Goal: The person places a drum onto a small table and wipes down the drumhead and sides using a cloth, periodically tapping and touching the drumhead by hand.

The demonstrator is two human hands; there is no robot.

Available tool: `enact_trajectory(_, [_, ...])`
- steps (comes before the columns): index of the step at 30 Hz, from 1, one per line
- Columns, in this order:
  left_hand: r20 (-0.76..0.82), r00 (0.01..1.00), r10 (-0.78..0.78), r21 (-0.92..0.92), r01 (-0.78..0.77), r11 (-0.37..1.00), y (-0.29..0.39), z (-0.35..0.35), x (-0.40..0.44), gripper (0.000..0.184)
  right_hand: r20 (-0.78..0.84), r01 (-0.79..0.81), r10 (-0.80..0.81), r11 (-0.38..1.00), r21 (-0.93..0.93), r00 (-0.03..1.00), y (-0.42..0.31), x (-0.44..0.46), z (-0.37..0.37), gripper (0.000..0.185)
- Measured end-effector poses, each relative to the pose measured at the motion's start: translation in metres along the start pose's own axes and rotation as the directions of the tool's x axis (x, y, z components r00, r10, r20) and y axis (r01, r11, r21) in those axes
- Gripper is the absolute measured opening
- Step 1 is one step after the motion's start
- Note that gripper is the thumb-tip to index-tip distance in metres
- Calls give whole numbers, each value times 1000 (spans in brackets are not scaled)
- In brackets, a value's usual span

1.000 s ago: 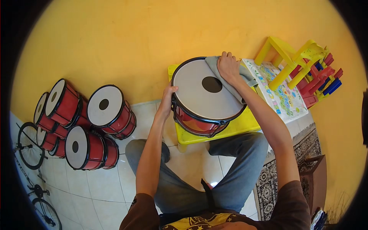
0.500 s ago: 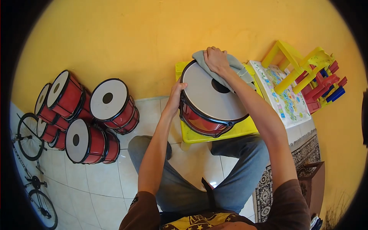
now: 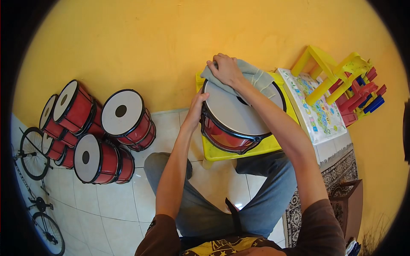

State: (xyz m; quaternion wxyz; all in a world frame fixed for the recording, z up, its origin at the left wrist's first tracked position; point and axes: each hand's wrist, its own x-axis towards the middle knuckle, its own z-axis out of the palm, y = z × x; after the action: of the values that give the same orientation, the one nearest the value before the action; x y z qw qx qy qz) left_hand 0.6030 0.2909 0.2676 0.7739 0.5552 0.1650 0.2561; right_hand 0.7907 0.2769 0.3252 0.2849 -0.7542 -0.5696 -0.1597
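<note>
A red drum point(image 3: 232, 113) with a white head and black rim rests on a small yellow table point(image 3: 213, 152) in front of me. My left hand point(image 3: 198, 106) grips the drum's left side, its thumb over the rim. On the far edge of the drumhead, my right hand point(image 3: 225, 70) presses a grey-green cloth point(image 3: 256, 77), fingers bent over it. Part of the cloth trails to the right across the head. The cloth and my right forearm cover most of the dark centre spot.
Several red drums point(image 3: 102, 160) stand on the tiled floor at the left, near a bicycle point(image 3: 40, 205). To the right are a white table with a printed top point(image 3: 316, 111), stacked plastic chairs point(image 3: 341, 85) and a patterned rug point(image 3: 341, 170). A yellow wall point(image 3: 162, 51) rises behind.
My right hand and the cloth have slid left along the drum's far rim. More of the centre spot is covered now. My left hand keeps its hold on the drum's side.
</note>
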Motion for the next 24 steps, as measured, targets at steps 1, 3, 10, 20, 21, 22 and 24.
enact_trajectory(1, [2,1000,1,3,-1,1000,-1,0,1,63,-11,31,-30,999,22,999,-4,-3,0,42])
enact_trajectory(3, [11,1000,5,22,-6,1000,-7,-5,5,63,-5,96,-95,994,59,995,-13,-9,0,41])
enact_trajectory(10, [-107,993,42,58,-36,998,-23,-13,12,68,108,226,-250,955,193,962,-44,-12,2,44])
enact_trajectory(20, [73,997,10,86,-16,996,-27,-26,15,78,101,-23,-27,886,464,995,-58,-14,-12,48])
enact_trajectory(21, [79,997,-5,92,-2,996,-28,-28,16,78,61,-42,13,867,497,998,-58,-16,-14,47])
enact_trajectory(22, [85,996,-18,101,10,995,-29,-29,17,78,21,-57,55,845,531,998,-59,-17,-15,46])
enact_trajectory(24, [73,997,16,120,-25,992,-34,-29,16,82,-54,-47,93,826,561,994,-60,-24,-17,43])
